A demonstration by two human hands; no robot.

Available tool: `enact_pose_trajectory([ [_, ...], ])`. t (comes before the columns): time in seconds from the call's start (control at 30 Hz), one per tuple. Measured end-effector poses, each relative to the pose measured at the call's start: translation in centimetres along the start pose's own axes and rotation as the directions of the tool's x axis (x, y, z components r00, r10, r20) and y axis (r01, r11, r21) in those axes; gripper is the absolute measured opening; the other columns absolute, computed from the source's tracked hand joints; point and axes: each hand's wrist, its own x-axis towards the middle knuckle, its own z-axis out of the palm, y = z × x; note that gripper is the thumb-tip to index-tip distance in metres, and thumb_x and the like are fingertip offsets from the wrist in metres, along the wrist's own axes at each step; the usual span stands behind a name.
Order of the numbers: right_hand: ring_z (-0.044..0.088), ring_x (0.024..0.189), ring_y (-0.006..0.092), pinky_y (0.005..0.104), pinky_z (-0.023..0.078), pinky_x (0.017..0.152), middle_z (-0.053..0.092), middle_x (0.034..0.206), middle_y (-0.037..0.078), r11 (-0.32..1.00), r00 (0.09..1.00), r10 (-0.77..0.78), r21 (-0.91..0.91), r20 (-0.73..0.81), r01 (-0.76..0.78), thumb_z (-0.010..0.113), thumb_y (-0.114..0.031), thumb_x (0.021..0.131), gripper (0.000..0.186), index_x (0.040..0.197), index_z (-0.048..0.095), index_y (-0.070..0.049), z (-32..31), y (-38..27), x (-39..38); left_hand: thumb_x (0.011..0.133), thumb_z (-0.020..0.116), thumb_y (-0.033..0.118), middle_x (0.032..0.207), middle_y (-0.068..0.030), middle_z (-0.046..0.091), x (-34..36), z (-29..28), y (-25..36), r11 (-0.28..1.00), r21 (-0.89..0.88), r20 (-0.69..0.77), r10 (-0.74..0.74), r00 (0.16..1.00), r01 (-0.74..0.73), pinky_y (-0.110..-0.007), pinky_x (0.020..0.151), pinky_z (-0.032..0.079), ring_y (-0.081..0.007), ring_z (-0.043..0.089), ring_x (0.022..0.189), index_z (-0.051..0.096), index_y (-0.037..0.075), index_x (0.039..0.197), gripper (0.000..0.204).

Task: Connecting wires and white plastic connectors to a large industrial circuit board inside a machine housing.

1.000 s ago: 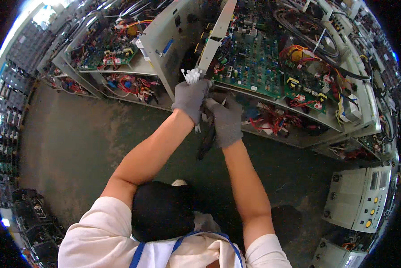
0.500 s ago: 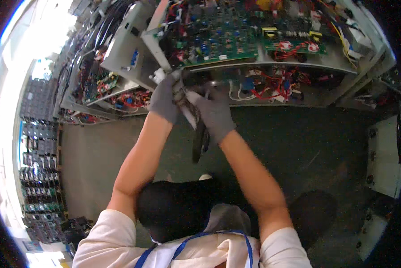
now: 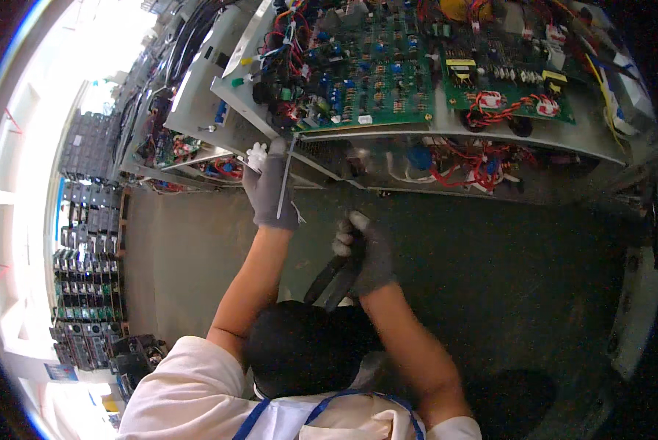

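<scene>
My left hand [image 3: 270, 187], in a grey glove, is closed by the front corner of a metal chassis. A bundle of white cable ties [image 3: 256, 156] sticks out above its fingers, and thin tails show below by the wrist. One longer cable tie [image 3: 286, 180] runs slantwise across the hand from the shelf edge; whether the fingers grip it is unclear. Lower and to the right, my gloved right hand [image 3: 373, 253] is closed round black-handled pliers [image 3: 333, 282], apart from the chassis. The handles point back toward me, and the jaws are hidden or too dark to make out.
Ahead stands an open metal rack [image 3: 476, 130] with green circuit boards [image 3: 373, 81] and red wiring [image 3: 479, 172] beneath. Another metal chassis [image 3: 204, 81] is at the left. Stacked dark units [image 3: 87, 257] line the far left by the windows. Dark floor [image 3: 490, 271] lies below.
My right hand has drawn back toward me from beside my left hand, carrying the pliers. The left hand stays near the chassis corner. The view has shifted slightly.
</scene>
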Motion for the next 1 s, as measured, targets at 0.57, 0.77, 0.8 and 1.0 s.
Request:
enact_pose_trajectory([
  [0.57,0.060,0.086,0.0276,0.0444,0.050,0.077,0.059,0.093,0.013,-0.075,0.853,-0.438,-0.957,0.285,0.281,0.072,-0.030,0.072,0.057,0.119,0.048,-0.007,5.8,-2.3,-1.5,0.086,0.060,0.013,0.061,0.0001,0.053,-0.4,-1.5,4.4,0.884,-0.035,0.459,-0.400,0.793,0.466,-0.022,0.037,0.025,-0.0067,0.038,0.041,0.059,0.006,0.088,0.007],
  [0.77,0.052,0.102,0.0395,0.0465,0.048,0.080,0.049,0.116,0.023,-0.888,0.642,-0.406,-0.447,0.651,-0.108,0.080,-0.030,0.061,0.077,0.126,0.043,-0.008,8.2,-2.4,1.4,0.092,0.053,0.017,0.054,0.0045,0.041,0.4,-2.3,3.9,0.674,-0.119,0.606,-0.533,0.591,0.729,-0.022,0.036,0.021,-0.0054,0.028,0.039,0.061,0.005,0.088,0.014],
  [0.8,0.051,0.103,0.0396,0.0468,0.048,0.081,0.049,0.116,0.022,-0.878,0.643,-0.410,-0.472,0.646,-0.086,0.080,-0.030,0.060,0.078,0.126,0.043,-0.008,8.5,-2.2,1.5,0.092,0.053,0.018,0.054,0.0051,0.039,0.4,-2.5,3.8,0.663,-0.108,0.667,-0.504,0.548,0.741,-0.022,0.036,0.020,-0.0053,0.026,0.039,0.061,0.004,0.088,0.017],
  [1.0,0.052,0.104,0.0397,0.0475,0.047,0.080,0.050,0.110,0.021,-0.834,0.597,-0.480,-0.546,0.643,-0.083,0.080,-0.029,0.057,0.081,0.124,0.043,-0.006,8.2,-0.3,0.8,0.092,0.053,0.018,0.053,0.0058,0.036,0.1,-2.9,3.5,0.591,-0.199,0.689,-0.483,0.540,0.782,-0.022,0.036,0.021,-0.0056,0.028,0.040,0.063,0.004,0.086,0.018],
])
